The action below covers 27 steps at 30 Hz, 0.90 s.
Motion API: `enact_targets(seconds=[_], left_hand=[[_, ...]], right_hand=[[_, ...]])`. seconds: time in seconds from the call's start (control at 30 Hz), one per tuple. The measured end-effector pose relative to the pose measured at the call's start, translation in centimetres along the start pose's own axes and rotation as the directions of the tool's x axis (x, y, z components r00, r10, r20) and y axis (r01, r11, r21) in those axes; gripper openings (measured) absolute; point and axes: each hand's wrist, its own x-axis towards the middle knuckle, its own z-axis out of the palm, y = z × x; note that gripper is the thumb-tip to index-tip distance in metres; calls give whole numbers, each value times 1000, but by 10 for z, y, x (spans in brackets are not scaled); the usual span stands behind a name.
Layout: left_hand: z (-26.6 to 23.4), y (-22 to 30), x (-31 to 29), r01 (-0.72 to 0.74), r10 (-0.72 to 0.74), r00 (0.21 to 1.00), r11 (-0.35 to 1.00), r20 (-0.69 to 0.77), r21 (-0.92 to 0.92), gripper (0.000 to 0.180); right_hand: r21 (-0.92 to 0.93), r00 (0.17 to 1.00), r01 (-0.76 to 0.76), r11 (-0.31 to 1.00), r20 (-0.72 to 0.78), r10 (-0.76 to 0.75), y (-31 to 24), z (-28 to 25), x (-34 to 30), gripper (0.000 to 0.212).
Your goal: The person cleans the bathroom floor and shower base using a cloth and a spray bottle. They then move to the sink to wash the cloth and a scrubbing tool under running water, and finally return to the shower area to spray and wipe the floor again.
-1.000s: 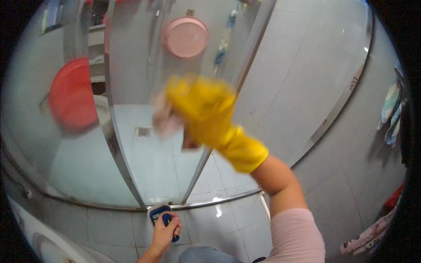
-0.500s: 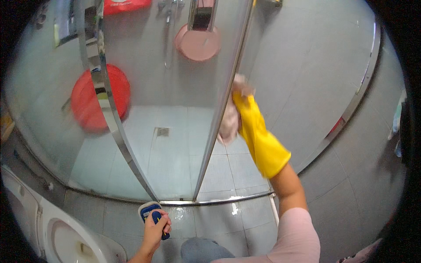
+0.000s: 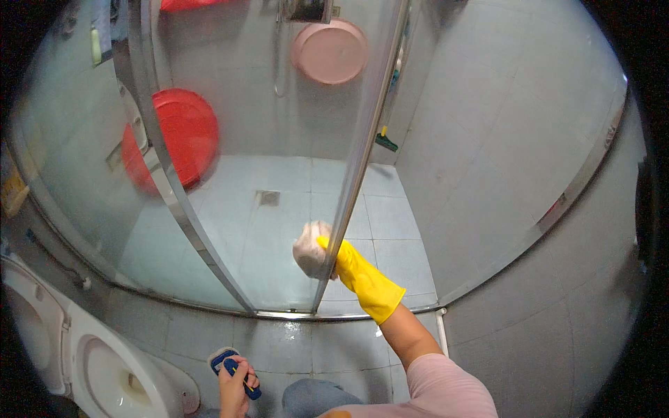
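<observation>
Pale pink cloth (image 3: 310, 256) sat low at metal edge strip (image 3: 374, 115) of glass shower door (image 3: 324, 139); your gloved right hand (image 3: 346, 261) clamped it. Your bare left hand (image 3: 235, 382) gripped blue-handled scrubber (image 3: 221, 358). Wiping likely needed flat, even pressure.

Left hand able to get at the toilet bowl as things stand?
Probably yes: nothing visible stands between the left hand and the toilet bowl, though that hand is occupied, holding a dark blue handle.
</observation>
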Motion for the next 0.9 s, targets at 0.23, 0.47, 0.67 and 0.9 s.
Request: enact_targets(seconds=[0.23,0.47,0.67,0.9], left_hand=[[13,22,-16,38,-36,999,995,25,-94,6],[6,17,-4,-35,32,999,987,-21,-159,7],[14,1,0,15,-12,1000,985,18,-171,8],[2,5,-16,33,-44,996,992,-82,-124,7]], right_hand=[[851,994,-55,522,-1,105,-74,-74,22,46],[372,889,354,858,-418,-186,-139,-89,66,44],[-296,989,139,945,-5,-147,46,31,-34,24],[2,648,-741,672,263,714,-8,42,-7,27]])
